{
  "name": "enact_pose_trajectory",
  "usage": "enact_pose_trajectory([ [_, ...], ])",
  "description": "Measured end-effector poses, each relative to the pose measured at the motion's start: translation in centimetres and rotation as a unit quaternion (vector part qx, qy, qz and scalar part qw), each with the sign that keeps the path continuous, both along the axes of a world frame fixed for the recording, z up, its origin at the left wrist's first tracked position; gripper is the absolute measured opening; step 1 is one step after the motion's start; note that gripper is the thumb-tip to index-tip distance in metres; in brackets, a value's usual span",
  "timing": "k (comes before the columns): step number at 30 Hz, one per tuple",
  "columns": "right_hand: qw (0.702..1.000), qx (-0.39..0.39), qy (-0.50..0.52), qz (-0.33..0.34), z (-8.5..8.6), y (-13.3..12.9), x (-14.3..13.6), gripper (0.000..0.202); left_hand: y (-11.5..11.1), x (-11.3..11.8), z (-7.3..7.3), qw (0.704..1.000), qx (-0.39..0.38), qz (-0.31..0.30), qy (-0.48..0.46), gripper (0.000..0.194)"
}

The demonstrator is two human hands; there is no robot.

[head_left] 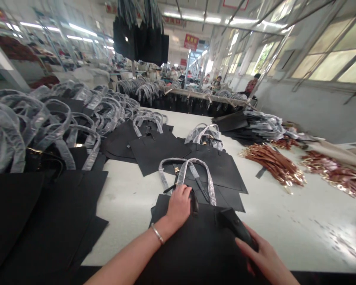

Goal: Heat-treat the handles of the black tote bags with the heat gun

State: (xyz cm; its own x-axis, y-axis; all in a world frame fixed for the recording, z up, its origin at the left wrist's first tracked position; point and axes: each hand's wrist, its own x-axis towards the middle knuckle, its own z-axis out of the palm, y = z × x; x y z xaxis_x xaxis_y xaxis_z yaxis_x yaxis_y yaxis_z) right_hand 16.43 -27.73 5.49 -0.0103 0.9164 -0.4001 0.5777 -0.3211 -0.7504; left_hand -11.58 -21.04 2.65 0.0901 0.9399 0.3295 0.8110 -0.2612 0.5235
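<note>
A black handbag (192, 245) with a smooth panel lies in front of me on the pale table. Its two handles (209, 178) are wrapped in clear plastic and stand up at the far side. My left hand (179, 206) is closed over the bag's top edge by the base of one handle; its fingertips are partly hidden. At the right side, my right hand (259, 253) grips a folded black part of the bag, thumb on the near side and fingers mostly out of sight. Beyond the left hand, a gold-coloured buckle (177, 170) shows between the handles.
More black bags with wrapped handles (89, 146) crowd the left side. Other black bags (216, 166) lie just beyond mine. Brown straps with metal clasps (274, 164) are bundled at right on the white table (121, 198). Black pieces (142, 43) hang overhead; people are in the background.
</note>
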Motion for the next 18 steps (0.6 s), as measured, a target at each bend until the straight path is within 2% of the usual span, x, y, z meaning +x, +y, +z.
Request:
enact_pose_trajectory([
  [3,1.000,0.021,-0.016,-0.008,-1.3,-0.7,-0.6,0.083,3.5,-1.2,0.7,0.994,-0.054,0.090,0.036,0.042],
  [6,0.999,0.024,-0.005,-0.022,-1.6,-0.8,-0.6,0.082,5.8,-2.3,0.7,0.981,-0.154,0.122,-0.001,0.030],
  [9,0.999,0.027,-0.005,-0.034,-1.9,-0.8,-0.7,0.080,6.9,-3.1,0.2,0.977,-0.184,0.103,-0.038,0.011],
  [12,0.998,0.034,-0.017,-0.044,-2.3,-0.8,-0.9,0.080,6.9,-3.5,-0.3,0.974,-0.191,0.068,-0.097,0.005],
  [15,0.998,0.040,-0.001,-0.058,-2.7,-0.8,-0.9,0.081,6.2,-3.7,-0.6,0.964,-0.192,0.017,-0.182,0.009],
  [18,0.993,0.035,0.075,-0.087,-3.2,-0.8,-0.5,0.087,5.2,-4.0,-0.5,0.919,-0.172,-0.043,-0.353,0.022],
])
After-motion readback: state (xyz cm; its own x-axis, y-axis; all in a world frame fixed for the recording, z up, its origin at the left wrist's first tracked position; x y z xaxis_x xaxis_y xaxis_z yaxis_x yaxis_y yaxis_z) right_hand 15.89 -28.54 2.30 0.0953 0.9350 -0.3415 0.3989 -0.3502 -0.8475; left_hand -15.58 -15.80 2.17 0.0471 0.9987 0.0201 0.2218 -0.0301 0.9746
